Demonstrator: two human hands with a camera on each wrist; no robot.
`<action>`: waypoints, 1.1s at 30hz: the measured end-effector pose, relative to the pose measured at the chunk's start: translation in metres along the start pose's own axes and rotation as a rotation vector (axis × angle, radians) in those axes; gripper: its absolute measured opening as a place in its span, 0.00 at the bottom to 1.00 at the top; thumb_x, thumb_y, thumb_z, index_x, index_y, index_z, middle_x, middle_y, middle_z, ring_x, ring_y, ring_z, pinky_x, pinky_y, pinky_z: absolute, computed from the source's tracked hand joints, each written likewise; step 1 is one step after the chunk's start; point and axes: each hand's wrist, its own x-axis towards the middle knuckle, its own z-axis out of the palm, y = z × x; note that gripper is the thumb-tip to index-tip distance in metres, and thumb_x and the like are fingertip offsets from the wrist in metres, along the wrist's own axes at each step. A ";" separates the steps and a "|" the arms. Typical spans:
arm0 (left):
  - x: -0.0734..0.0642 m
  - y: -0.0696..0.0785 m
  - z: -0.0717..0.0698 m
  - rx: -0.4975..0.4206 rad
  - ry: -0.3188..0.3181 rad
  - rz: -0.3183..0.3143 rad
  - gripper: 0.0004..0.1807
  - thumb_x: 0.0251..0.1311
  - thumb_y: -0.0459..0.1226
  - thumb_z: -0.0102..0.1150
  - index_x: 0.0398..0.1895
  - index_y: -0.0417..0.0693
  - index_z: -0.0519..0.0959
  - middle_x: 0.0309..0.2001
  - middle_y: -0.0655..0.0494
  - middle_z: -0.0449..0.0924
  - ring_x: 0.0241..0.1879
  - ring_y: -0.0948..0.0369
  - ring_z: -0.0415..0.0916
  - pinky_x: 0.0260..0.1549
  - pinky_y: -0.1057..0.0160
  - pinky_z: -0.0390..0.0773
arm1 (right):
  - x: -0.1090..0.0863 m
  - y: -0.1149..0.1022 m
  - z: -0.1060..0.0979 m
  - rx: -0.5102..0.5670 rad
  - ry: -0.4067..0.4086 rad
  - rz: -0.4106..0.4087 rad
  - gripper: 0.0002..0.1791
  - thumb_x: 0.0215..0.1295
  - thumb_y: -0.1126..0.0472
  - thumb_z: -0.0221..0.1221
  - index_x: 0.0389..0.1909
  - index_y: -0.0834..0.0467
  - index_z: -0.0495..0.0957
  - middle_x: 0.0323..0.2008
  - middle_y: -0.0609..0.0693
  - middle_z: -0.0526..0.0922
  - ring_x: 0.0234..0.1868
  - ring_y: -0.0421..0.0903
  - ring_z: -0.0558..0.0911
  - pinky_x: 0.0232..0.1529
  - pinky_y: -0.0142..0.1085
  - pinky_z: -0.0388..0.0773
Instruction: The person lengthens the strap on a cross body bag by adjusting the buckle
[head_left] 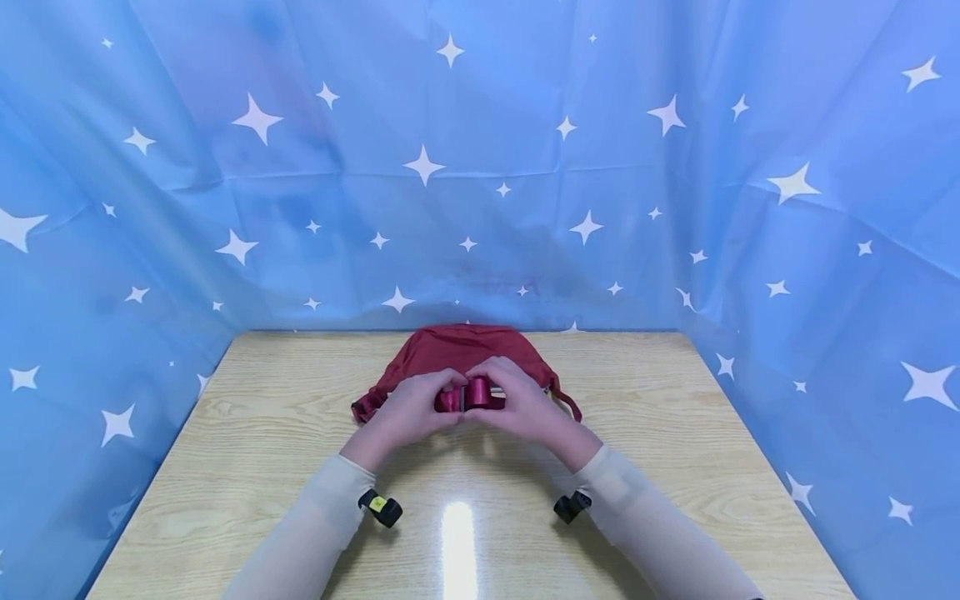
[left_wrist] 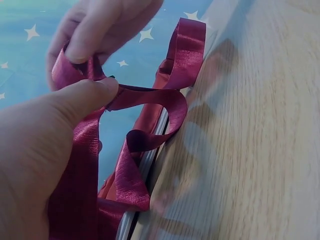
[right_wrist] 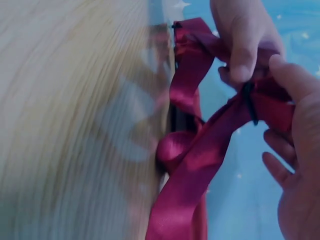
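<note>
A dark red fabric bag lies toward the back of the table. In front of it, both hands are close together on its shiny red strap. My left hand pinches the strap between thumb and fingers. Close by, my right hand also pinches the strap. A thin black slider sits around the strap between the two hands, seen in the right wrist view. Loops of strap hang below the hands, in front of the bag. The curled fingers partly hide the gripped section.
The bag rests on a light wood-grain table, which shows a bright light reflection near the front. A blue star-patterned curtain stands behind and along both sides. Small black cameras are strapped to both wrists.
</note>
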 end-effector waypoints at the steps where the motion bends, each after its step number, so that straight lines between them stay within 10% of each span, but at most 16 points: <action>1: 0.000 0.000 0.000 0.003 -0.001 0.002 0.27 0.56 0.55 0.73 0.58 0.68 0.76 0.42 0.73 0.78 0.40 0.70 0.75 0.40 0.64 0.78 | 0.001 -0.001 0.000 -0.008 0.002 -0.012 0.28 0.59 0.44 0.72 0.57 0.49 0.78 0.51 0.40 0.79 0.53 0.37 0.74 0.50 0.41 0.77; 7: -0.001 -0.001 -0.001 -0.010 0.010 0.021 0.26 0.57 0.59 0.70 0.57 0.70 0.76 0.43 0.73 0.78 0.39 0.70 0.75 0.39 0.64 0.78 | 0.002 -0.007 -0.001 0.001 0.022 0.022 0.24 0.60 0.46 0.72 0.55 0.49 0.80 0.49 0.39 0.80 0.51 0.37 0.75 0.48 0.36 0.78; 20: -0.008 -0.011 -0.006 -0.012 0.025 -0.002 0.26 0.54 0.53 0.75 0.56 0.73 0.76 0.49 0.78 0.77 0.45 0.71 0.74 0.46 0.63 0.78 | -0.004 -0.038 -0.014 0.393 0.120 0.181 0.20 0.62 0.64 0.70 0.54 0.62 0.79 0.52 0.56 0.82 0.52 0.52 0.83 0.46 0.41 0.84; 33: -0.012 -0.013 -0.009 0.003 0.023 -0.022 0.26 0.54 0.52 0.75 0.56 0.70 0.77 0.48 0.75 0.77 0.43 0.68 0.73 0.42 0.61 0.76 | -0.004 -0.008 -0.004 0.279 0.080 0.193 0.21 0.63 0.54 0.71 0.54 0.48 0.76 0.48 0.44 0.82 0.48 0.47 0.83 0.45 0.45 0.83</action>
